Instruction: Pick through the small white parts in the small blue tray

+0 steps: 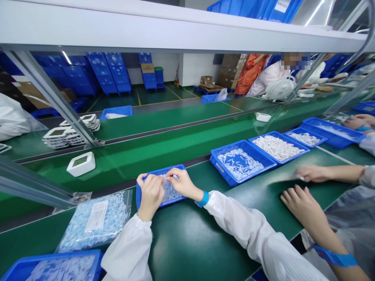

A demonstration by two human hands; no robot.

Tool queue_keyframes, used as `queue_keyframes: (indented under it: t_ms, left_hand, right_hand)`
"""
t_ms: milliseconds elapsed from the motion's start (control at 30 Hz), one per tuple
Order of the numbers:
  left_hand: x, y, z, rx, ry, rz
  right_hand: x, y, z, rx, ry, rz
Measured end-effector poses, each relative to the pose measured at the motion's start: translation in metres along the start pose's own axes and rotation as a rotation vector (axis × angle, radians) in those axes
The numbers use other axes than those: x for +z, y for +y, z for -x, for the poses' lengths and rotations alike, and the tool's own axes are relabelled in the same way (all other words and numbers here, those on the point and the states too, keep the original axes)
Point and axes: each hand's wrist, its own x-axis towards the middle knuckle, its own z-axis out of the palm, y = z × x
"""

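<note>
Over a blue tray (172, 202) of small pale pieces, my left hand (152, 194) and my right hand (183, 183) meet fingertip to fingertip. Both are closed in a pinch. Whatever sits between the fingertips is too small to make out, with a whitish speck at most showing. A blue wristband (202, 199) circles my right wrist. To the left of my left hand lies a clear plastic bag (114, 212) full of light-blue and white small pieces, with a white label on top.
Blue bins (238, 181) of small white parts line the bench to the right. A co-worker's hands (306, 203) are close on my right. At lower left stands another blue tray (98, 259). Behind, a white device (82, 164) sits on the green conveyor (164, 144); a shelf (146, 27) spans overhead.
</note>
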Motion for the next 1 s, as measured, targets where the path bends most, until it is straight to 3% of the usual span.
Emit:
queue_keyframes:
  t_ms: [233,400,633,833,1000]
  left_hand:
    - [0.0004,-0.0005,0.0003,0.051,-0.026,-0.001]
    - [-0.001,-0.0004,-0.0002,0.0,-0.009,-0.028]
    - [-0.0015,0.0004,-0.0018,-0.047,0.0,-0.084]
    - [-0.0043,0.0036,-0.0046,-0.114,-0.101,-0.104]
    - [-0.0051,0.0033,-0.0027,-0.076,-0.084,-0.082]
  right_hand:
    - [0.003,0.009,-0.003,0.117,-0.075,-0.16]
    - [0.0022,0.0093,-0.0047,0.159,-0.07,-0.34]
    - [0.0024,0.0072,-0.0042,0.152,-0.029,-0.325]
    - [0.0027,0.0077,-0.0035,0.167,-0.025,-0.371]
    - [0.0022,0.0107,-0.0036,0.176,-0.014,-0.368]
